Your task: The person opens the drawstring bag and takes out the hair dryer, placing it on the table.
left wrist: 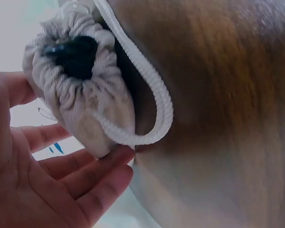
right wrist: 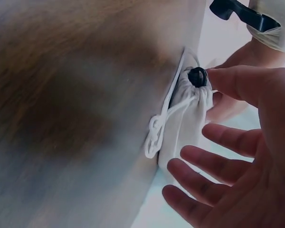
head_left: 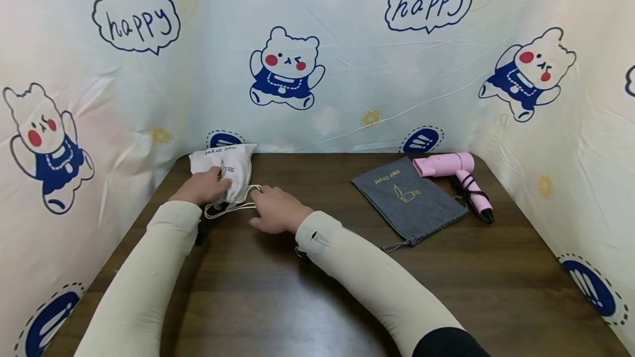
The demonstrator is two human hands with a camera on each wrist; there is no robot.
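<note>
A white drawstring bag [head_left: 239, 165] printed "Hair Dryer" lies at the back left of the table. My left hand [head_left: 200, 187] holds the bag, its thumb and fingers on either side in the left wrist view. The gathered mouth [left wrist: 104, 90] is part open there, and a dark, glossy end [left wrist: 78, 59] shows inside; the rest is hidden by cloth. White cords [head_left: 230, 211] loop from the mouth across the tabletop. My right hand [head_left: 278, 209] is just right of the cords. Its fingers [right wrist: 213, 171] are spread beside the bag in the right wrist view.
To the right, a grey drawstring bag [head_left: 404, 200] printed "Hair Dryer" lies flat. A pink hair dryer [head_left: 446, 164] with a black cord round its handle lies beside it. Patterned cloth [head_left: 347, 98] hangs behind and along both sides of the brown table [head_left: 278, 296].
</note>
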